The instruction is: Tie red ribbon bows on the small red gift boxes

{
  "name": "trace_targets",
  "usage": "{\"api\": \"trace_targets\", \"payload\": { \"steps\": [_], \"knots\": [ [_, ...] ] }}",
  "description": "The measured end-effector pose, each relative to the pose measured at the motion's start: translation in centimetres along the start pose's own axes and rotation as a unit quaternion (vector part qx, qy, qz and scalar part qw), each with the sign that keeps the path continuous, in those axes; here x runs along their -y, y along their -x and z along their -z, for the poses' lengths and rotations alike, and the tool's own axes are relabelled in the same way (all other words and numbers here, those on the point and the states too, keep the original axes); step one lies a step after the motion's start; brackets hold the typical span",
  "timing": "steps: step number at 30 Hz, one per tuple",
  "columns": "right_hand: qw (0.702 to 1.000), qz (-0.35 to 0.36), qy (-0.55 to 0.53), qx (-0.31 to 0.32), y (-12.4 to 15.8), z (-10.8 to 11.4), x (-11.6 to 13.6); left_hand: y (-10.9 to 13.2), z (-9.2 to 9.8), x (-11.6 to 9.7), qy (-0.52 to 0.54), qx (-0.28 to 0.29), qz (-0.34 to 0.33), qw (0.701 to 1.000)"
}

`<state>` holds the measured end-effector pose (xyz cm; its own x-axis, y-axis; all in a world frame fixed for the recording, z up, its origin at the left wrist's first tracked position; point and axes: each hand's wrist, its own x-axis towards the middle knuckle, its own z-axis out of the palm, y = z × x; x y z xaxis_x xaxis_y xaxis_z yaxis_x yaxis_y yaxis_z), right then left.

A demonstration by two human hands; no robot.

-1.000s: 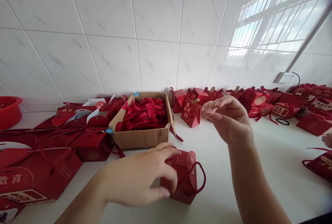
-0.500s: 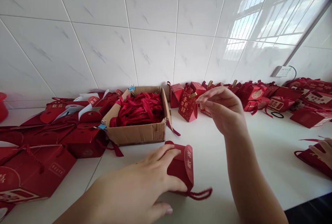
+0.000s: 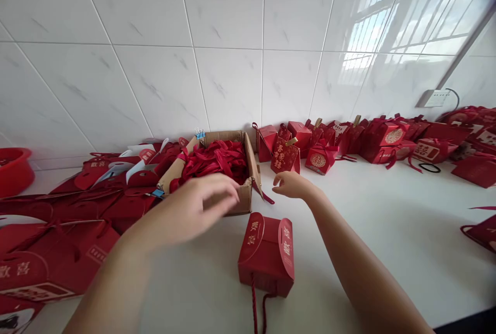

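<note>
A red gift box with gold characters sits on the white table, its rope handle trailing toward me. My left hand is raised above the front of a cardboard carton of red ribbons; it is blurred, thumb and fingers apart, holding nothing visible. My right hand is just in front of a small red box with a gold tab. Its fingers are curled and what they hold, if anything, is too small to tell.
Red boxes crowd the left side, near a red basin. More finished boxes line the tiled wall. A black ring and a power socket are at the right.
My left hand has lifted off the gift box and moved up and left. My right hand has moved lower and left. The gift box has turned, its rope now toward me. The person's hand at right is gone.
</note>
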<state>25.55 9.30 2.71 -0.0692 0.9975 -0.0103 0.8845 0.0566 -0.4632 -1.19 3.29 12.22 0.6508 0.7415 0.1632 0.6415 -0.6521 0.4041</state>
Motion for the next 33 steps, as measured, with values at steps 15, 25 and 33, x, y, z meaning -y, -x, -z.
{"api": "trace_targets", "payload": {
  "steps": [15,25,33],
  "knots": [
    [0.98,0.127,-0.097,-0.121,2.4,1.2,3.8,-3.5,-2.1,7.7,0.0,0.029,0.164,0.986],
    [0.944,0.239,-0.17,-0.152,3.0,0.9,4.8,-3.9,-1.9,7.0,-0.047,0.0,0.286,0.957],
    [0.941,0.233,-0.179,-0.165,3.6,1.8,4.9,-4.0,-1.2,7.4,-0.023,-0.22,0.186,0.957]
  ]
}}
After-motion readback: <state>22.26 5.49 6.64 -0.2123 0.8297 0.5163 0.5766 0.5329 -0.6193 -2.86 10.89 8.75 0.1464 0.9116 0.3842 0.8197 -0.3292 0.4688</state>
